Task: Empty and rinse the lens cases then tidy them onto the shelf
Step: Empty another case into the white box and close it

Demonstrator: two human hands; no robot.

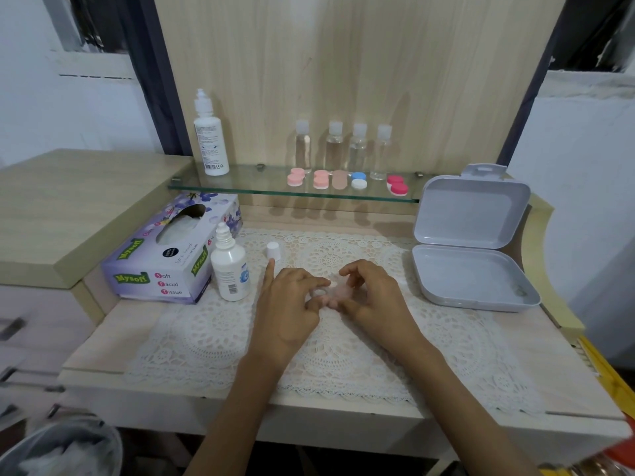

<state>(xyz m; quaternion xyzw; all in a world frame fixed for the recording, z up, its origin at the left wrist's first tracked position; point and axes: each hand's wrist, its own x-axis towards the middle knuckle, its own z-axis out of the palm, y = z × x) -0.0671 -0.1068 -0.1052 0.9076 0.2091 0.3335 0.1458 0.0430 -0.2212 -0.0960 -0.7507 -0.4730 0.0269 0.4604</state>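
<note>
Five lens cases (340, 179) lined up on glass shelf (240, 188), lids on, so prob. done. Sixth, a pale case (331, 292), pinched between left hand (288, 304) and right hand (371, 298), just above table (113, 334). Lid on or off: too blurry, can't tell. Solution bottle (229, 269) uncapped nearby. Left, by the look: finish this one, shelve it.

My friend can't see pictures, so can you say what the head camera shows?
A person's left-hand grip and right-hand grip together hold a small pale lens case over a lace mat. Five coloured lens cases sit in a row on a glass shelf behind, before four clear bottles; an open grey box lies to the right.
</note>
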